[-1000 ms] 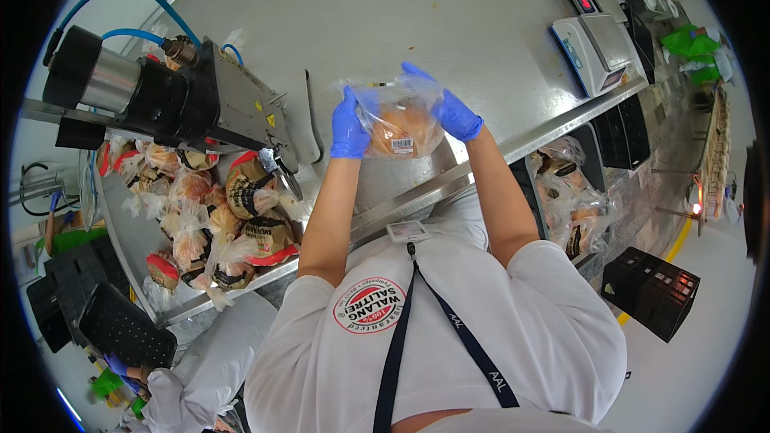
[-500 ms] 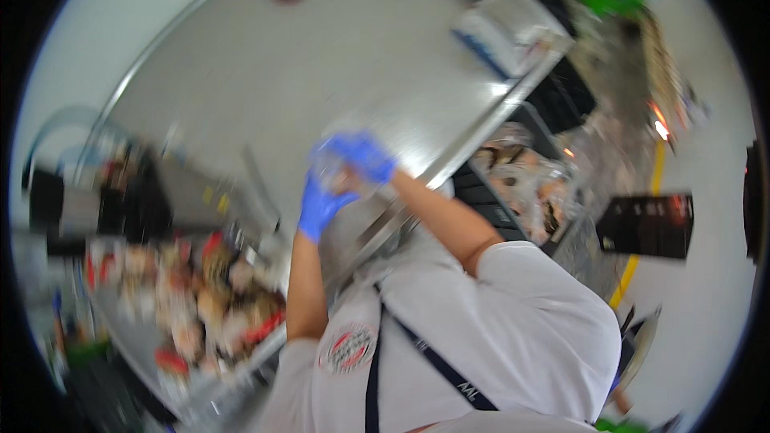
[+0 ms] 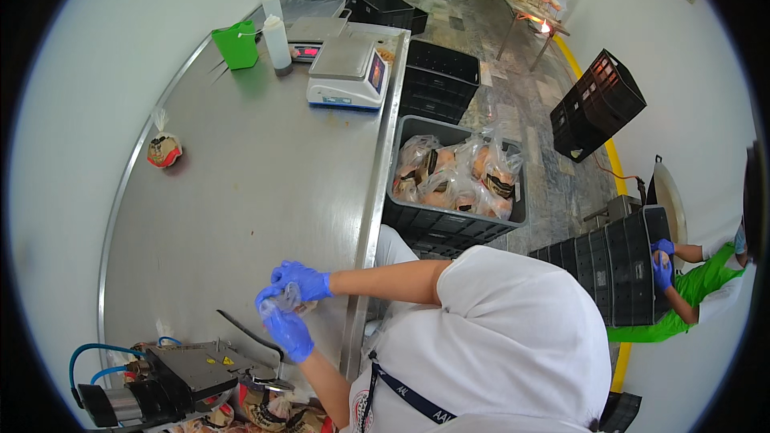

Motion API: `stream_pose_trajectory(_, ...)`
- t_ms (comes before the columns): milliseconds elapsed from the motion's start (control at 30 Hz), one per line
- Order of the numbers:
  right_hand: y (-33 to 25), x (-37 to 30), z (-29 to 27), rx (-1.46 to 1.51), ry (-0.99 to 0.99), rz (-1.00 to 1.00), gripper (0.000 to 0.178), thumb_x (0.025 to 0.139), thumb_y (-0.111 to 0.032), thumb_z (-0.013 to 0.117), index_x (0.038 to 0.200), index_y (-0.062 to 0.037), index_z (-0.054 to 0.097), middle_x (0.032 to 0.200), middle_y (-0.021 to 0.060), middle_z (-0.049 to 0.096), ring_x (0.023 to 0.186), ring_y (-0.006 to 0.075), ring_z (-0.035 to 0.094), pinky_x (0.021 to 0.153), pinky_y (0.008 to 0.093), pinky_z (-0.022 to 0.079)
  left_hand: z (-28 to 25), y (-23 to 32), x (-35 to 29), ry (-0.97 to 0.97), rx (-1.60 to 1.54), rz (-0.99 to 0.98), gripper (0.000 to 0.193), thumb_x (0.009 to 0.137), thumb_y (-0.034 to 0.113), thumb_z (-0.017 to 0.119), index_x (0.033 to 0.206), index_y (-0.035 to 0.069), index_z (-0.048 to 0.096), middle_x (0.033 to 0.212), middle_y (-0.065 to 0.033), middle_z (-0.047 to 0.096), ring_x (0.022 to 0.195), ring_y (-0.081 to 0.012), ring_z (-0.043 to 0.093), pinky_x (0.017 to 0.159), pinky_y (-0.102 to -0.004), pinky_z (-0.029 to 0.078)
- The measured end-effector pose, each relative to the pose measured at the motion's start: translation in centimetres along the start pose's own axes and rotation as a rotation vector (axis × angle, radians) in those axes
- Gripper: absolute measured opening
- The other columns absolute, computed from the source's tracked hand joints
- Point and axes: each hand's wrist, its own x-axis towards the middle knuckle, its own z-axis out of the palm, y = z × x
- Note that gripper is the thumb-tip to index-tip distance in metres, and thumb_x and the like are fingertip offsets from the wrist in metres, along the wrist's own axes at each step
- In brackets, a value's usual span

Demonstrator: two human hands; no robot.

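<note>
Both my hands wear blue gloves and meet above the near part of the steel table. My right hand is closed on the gathered clear plastic of a bag. Just below it, my left hand is closed around the same bag. Something pale shows in the bag beside my fingers, but gloves and plastic mostly hide it. Nearest to my left hand is a machine with blue hoses and a curved dark arm. Several bagged, printed packages lie below that machine.
A single bagged package stands at the table's far left. White scales, squeeze bottles and a green container stand farther along. Beside the table, a grey crate holds several bagged packages. A co-worker's gloved hands are by stacked black crates at right.
My view has swung and become sharp, bringing more of the room into sight. Both hands still hold the clear bag together, now nearer the machine with blue hoses.
</note>
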Motion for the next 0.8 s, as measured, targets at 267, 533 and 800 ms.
stream_pose_trajectory(267,-3.0,4.6,3.2,0.089,-0.227,-0.209,0.017,0.074,-0.023,0.059,0.084,-0.0083,0.058,0.083,0.0118,0.061,0.078,0.032,0.06,0.072,0.041,0.047,-7.5,-9.3,0.3,0.198,0.174,0.172,0.048,0.081,0.01,0.056,0.127,0.001,0.042,0.123,-0.0141,0.049,0.109,-0.0226,0.048,0.096,-0.0328,0.038)
stream_pose_trajectory(533,-6.3,3.2,5.4,-0.424,0.0,-0.276,0.009,0.07,-0.021,0.057,0.071,-0.0137,0.062,0.081,0.0045,0.057,0.078,0.0264,0.059,0.079,0.0413,0.043,-7.1,-9.3,-0.1,0.392,0.153,0.191,0.035,0.084,0.011,0.054,0.117,0.001,0.048,0.116,-0.013,0.053,0.105,-0.0221,0.051,0.094,-0.0329,0.04)
stream_pose_trajectory(800,-4.0,3.3,-1.1,-0.029,0.043,-0.476,0.023,0.071,-0.024,0.061,0.087,-0.008,0.063,0.098,0.0103,0.059,0.094,0.0305,0.054,0.081,0.0394,0.044,-8.3,-9.2,-1.0,0.423,0.313,0.247,0.023,0.087,0.012,0.052,0.107,0.001,0.055,0.108,-0.0119,0.057,0.101,-0.0216,0.054,0.091,-0.0331,0.043)
